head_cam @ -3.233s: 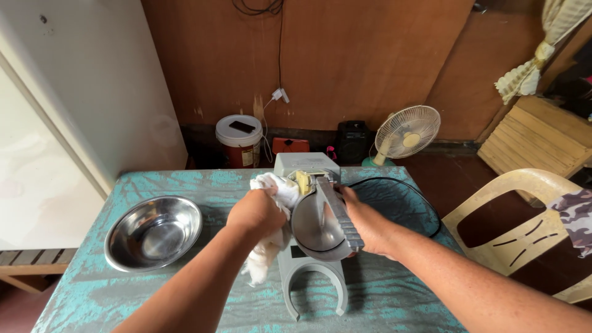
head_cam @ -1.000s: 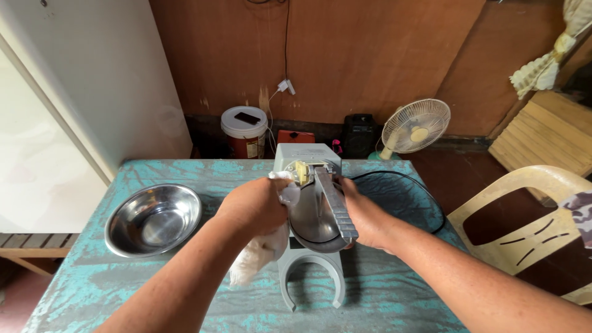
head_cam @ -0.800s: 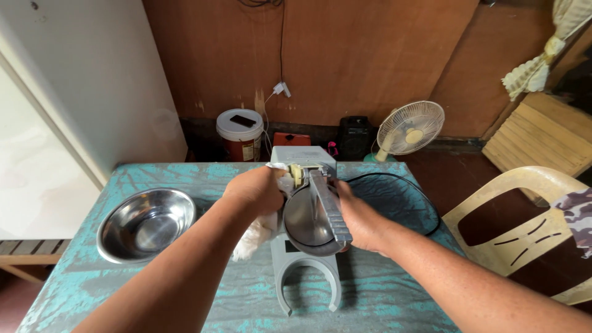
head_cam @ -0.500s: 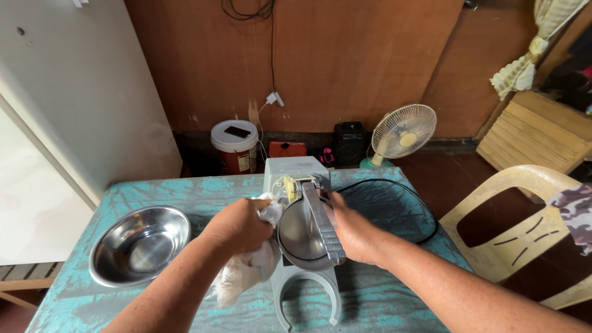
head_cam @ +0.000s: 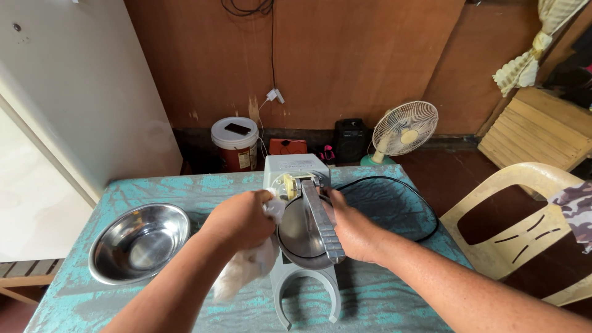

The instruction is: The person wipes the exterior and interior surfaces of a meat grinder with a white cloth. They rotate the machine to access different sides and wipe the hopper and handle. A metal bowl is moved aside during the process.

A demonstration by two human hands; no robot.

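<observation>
A shiny bowl [head_cam: 139, 242] sits at the left of the blue-green table [head_cam: 382, 290]. Next to it, the left hand [head_cam: 240, 217] is closed around a white cloth [head_cam: 246, 271] and presses it on the grey machine [head_cam: 305, 246], which stands in the middle of the table. The machine has a round metal dish and a flat bar across it, with a yellow bit on top. The right hand [head_cam: 351, 228] grips the right side of the dish. A black cord [head_cam: 407, 191] loops on the table behind that hand. A white chair [head_cam: 524, 228] stands at the right. On the floor behind are a bucket [head_cam: 234, 143] and a fan [head_cam: 404, 129]. The cloth hand has moved a little lower than a moment ago
</observation>
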